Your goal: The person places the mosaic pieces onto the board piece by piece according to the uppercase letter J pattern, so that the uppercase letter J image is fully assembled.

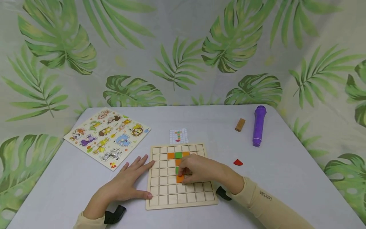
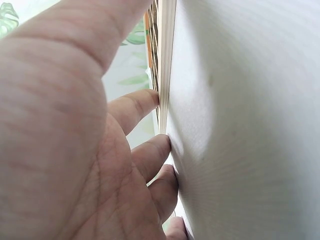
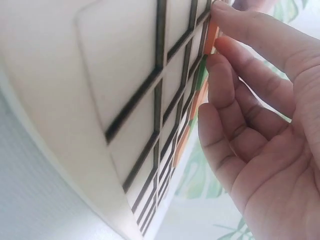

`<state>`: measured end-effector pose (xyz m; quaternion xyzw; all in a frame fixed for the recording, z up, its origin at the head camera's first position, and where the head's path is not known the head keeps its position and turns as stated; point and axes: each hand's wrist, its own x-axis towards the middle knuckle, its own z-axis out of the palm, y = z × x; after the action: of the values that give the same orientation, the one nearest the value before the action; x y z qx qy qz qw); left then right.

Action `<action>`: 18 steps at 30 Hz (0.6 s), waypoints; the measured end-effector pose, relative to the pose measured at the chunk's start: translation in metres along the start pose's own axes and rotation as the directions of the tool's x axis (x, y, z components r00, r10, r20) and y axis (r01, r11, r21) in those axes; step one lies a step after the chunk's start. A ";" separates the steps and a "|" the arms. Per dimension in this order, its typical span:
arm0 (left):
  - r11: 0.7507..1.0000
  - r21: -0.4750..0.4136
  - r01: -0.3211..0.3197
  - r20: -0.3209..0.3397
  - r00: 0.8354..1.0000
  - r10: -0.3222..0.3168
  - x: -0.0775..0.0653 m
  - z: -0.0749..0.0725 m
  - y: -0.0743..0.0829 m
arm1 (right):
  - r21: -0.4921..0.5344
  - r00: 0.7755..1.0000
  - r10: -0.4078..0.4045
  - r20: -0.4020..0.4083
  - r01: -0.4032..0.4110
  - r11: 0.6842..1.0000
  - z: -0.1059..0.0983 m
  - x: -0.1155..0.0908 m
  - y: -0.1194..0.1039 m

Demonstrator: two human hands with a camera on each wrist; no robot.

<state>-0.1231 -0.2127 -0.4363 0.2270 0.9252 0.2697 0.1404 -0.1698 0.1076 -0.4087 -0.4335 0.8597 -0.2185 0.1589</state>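
Note:
A wooden grid board (image 1: 163, 206) lies on the table with orange and green square tiles set in its cells as a T-like shape. At the lower end of its stem, my right hand (image 1: 200, 168) pinches an orange square tile (image 1: 179, 179) between thumb and index fingertip. The other fingers curl in above the board in the right wrist view. My left hand (image 1: 125, 183) is spread flat at the board's left side, its thumb and index finger touching the edge. Behind the board lies a small pattern card (image 1: 184, 139) showing a coloured hook shape.
To the right of the board lies a red quarter-round piece (image 1: 238, 162). Farther back are a brown wooden block (image 1: 240, 125) and a purple microphone-shaped thing (image 1: 259, 125). An animal puzzle board (image 1: 98, 154) sits at the back left. A leaf-patterned cloth hangs behind the table.

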 end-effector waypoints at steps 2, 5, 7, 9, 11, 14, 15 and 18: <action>1.000 -0.001 0.002 -0.003 1.000 -0.002 0.000 0.000 0.000 | 0.004 1.000 0.002 0.001 -0.002 1.000 0.001 0.000 0.000; 1.000 -0.006 0.003 -0.004 1.000 -0.003 -0.001 0.000 0.000 | 0.017 1.000 0.007 0.002 -0.007 1.000 0.001 -0.001 0.001; 1.000 -0.010 0.002 -0.003 1.000 -0.002 -0.001 0.001 0.000 | 0.030 1.000 0.019 -0.001 -0.019 0.999 0.001 -0.002 0.001; 1.000 -0.011 0.001 -0.004 1.000 -0.001 -0.001 0.001 0.000 | 0.048 0.999 0.038 -0.008 -0.038 0.998 -0.001 -0.004 0.003; 1.000 -0.010 -0.001 -0.005 1.000 0.001 0.000 0.001 0.000 | 0.075 0.998 0.060 -0.021 -0.058 0.995 -0.005 -0.008 0.007; 1.000 -0.006 -0.003 -0.006 1.000 0.003 0.000 0.000 0.001 | 0.109 0.995 0.088 -0.052 -0.082 0.991 -0.013 -0.018 0.015; 1.000 -0.004 -0.003 -0.006 1.000 0.003 0.000 0.000 0.001 | 0.119 0.993 0.097 -0.063 -0.089 0.989 -0.016 -0.022 0.018; 1.000 -0.005 -0.003 -0.004 1.000 0.003 0.000 -0.001 0.001 | 0.133 0.987 0.137 -0.087 -0.125 0.983 -0.024 -0.038 0.029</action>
<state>-0.1226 -0.2124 -0.4351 0.2276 0.9245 0.2727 0.1385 -0.1784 0.1594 -0.3998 -0.3540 0.8773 -0.2827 0.1587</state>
